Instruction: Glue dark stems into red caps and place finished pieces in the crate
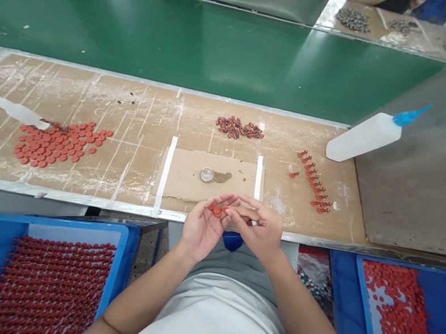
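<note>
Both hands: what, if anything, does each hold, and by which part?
The left hand cups red discs; the right hand seems to pinch one, exactly where cannot be told.

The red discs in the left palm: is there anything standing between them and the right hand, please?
Nothing visible does. The right hand has its fingertips right beside the red discs, which lie on the open left hand. The white bottle is well off to the right.
</note>
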Tool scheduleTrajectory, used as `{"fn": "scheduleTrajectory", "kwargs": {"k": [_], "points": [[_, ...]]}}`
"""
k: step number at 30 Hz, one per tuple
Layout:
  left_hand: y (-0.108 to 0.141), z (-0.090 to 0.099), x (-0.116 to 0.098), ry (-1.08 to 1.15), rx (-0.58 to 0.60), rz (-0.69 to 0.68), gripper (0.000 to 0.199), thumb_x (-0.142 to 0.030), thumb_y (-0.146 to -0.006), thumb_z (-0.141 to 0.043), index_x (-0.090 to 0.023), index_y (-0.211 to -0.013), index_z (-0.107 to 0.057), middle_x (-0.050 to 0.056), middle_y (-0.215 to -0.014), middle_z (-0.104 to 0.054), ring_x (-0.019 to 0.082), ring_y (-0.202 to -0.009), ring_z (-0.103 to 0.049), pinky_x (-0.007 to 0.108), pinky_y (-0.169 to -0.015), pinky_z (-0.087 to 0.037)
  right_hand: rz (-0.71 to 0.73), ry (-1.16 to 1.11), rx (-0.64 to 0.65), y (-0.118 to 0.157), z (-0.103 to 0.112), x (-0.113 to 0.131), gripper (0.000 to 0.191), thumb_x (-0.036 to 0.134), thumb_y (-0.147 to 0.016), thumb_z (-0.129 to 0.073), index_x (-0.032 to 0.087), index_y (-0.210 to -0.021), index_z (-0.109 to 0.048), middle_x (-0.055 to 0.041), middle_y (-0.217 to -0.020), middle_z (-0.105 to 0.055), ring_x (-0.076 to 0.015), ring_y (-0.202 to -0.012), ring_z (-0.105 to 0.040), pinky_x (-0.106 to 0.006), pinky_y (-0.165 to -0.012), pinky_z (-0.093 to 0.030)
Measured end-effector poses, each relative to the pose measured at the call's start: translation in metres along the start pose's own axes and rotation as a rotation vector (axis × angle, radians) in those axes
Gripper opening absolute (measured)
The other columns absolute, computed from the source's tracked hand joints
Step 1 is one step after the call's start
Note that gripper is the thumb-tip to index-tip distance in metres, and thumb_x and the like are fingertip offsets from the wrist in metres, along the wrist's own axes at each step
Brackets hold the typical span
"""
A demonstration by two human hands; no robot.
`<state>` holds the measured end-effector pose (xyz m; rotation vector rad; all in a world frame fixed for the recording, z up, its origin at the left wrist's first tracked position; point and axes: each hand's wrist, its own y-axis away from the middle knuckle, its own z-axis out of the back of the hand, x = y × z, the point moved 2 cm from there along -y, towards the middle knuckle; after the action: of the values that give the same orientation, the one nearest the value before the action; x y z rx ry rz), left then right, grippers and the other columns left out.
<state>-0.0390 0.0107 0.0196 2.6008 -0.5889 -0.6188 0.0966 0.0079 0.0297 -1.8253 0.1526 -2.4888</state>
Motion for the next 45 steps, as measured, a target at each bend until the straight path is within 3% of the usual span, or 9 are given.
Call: {"fn": "scheduleTrajectory", "kwargs": {"k": [4, 7, 13, 17, 22, 27, 33, 38, 45], "points": [[-0.002, 0.009, 0.000, -0.006, -0.050, -0.023, 0.023, -0.017, -0.081, -0.055, -0.014, -0.096, -0.071, 0.010, -0.105, -0.069, 0.014, -0.090, -0.064, 0.023, -0.075, -0.050, -0.345, -0.383, -0.016, 0.001, -0.007, 0.001, 0.051, 0.038, -0.069, -0.077, 0.020, -0.114, -0.059, -0.0025, -0.076, -0.075, -0.0101, -0.039, -0.056, -0.023, -0.039, -0.048], [0.001, 0.009, -0.002, -0.055, -0.037, -0.048, 0.023, -0.018, -0.081, -0.057, -0.014, -0.098, -0.071, 0.008, -0.100, -0.068, 0.011, -0.078, -0.059, 0.019, -0.061, -0.045, -0.431, -0.485, -0.010, -0.002, -0.008, 0.001, 0.050, 0.035, -0.067, -0.079, 0.019, -0.110, -0.059, -0.0016, -0.072, -0.074, -0.0089, -0.039, -0.056, -0.019, -0.038, -0.046], [0.006, 0.007, 0.001, -0.180, 0.066, -0.070, 0.024, -0.023, -0.079, -0.067, -0.014, -0.102, -0.070, 0.008, -0.099, -0.067, 0.007, -0.066, -0.050, 0.021, -0.058, -0.043, -0.444, -0.492, -0.026, 0.000, -0.011, 0.004, 0.051, 0.035, -0.066, -0.080, 0.017, -0.108, -0.059, 0.0005, -0.063, -0.071, -0.0095, -0.040, -0.056, -0.019, -0.038, -0.043], [0.007, 0.009, 0.004, -0.166, 0.108, -0.059, 0.025, -0.027, -0.078, -0.071, -0.017, -0.101, -0.071, 0.001, -0.072, -0.062, 0.006, -0.057, -0.045, 0.023, -0.058, -0.042, -0.447, -0.495, -0.012, 0.005, -0.016, 0.008, 0.052, 0.042, -0.069, -0.077, 0.018, -0.111, -0.059, 0.0004, -0.061, -0.070, -0.0122, -0.041, -0.058, -0.020, -0.036, -0.040], [0.009, 0.010, -0.002, -0.058, 0.094, -0.086, 0.020, -0.022, -0.081, -0.068, -0.015, -0.099, -0.070, 0.005, -0.094, -0.064, 0.004, -0.065, -0.047, 0.016, -0.054, -0.039, -0.328, -0.351, -0.054, -0.001, -0.010, 0.005, 0.039, 0.050, -0.081, -0.061, 0.019, -0.105, -0.064, -0.0050, -0.077, -0.074, -0.0134, -0.046, -0.062, -0.024, -0.042, -0.044], [0.012, 0.018, -0.010, 0.010, 0.055, -0.111, 0.020, -0.022, -0.080, -0.070, -0.016, -0.098, -0.068, 0.004, -0.092, -0.064, 0.003, -0.067, -0.051, 0.014, -0.058, -0.042, -0.055, 0.145, -0.199, -0.043, 0.009, -0.019, 0.035, 0.046, -0.083, -0.060, 0.020, -0.105, -0.066, -0.0074, -0.092, -0.073, -0.0166, -0.065, -0.067, -0.030, -0.062, -0.052], [0.014, 0.033, -0.021, 0.000, 0.030, -0.138, 0.017, -0.021, -0.081, -0.068, -0.014, -0.097, -0.068, 0.004, -0.095, -0.064, 0.004, -0.073, -0.056, 0.013, -0.064, -0.046, 0.112, 0.723, -0.163, -0.130, 0.013, -0.051, 0.032, 0.029, -0.084, -0.055, 0.015, -0.111, -0.063, -0.0116, -0.098, -0.070, -0.0245, -0.085, -0.065, -0.040, -0.086, -0.048], [0.016, 0.042, -0.029, 0.002, 0.009, -0.178, 0.016, -0.021, -0.081, -0.068, -0.015, -0.097, -0.069, 0.003, -0.093, -0.064, 0.003, -0.071, -0.056, 0.013, -0.067, -0.048, 0.043, 0.867, -0.243, -0.181, 0.016, -0.063, 0.044, 0.025, -0.082, -0.053, 0.010, -0.124, -0.054, -0.0204, -0.123, -0.054, -0.0324, -0.105, -0.056, -0.045, -0.089, -0.044], [0.014, 0.049, -0.033, 0.007, -0.015, -0.179, 0.017, -0.022, -0.081, -0.068, -0.016, -0.097, -0.069, 0.004, -0.095, -0.065, 0.004, -0.071, -0.056, 0.014, -0.065, -0.049, -0.059, 0.788, -0.102, -0.208, 0.028, -0.076, 0.035, 0.024, -0.081, -0.055, 0.014, -0.114, -0.060, -0.0124, -0.099, -0.064, -0.0271, -0.092, -0.058, -0.041, -0.085, -0.046]]}}
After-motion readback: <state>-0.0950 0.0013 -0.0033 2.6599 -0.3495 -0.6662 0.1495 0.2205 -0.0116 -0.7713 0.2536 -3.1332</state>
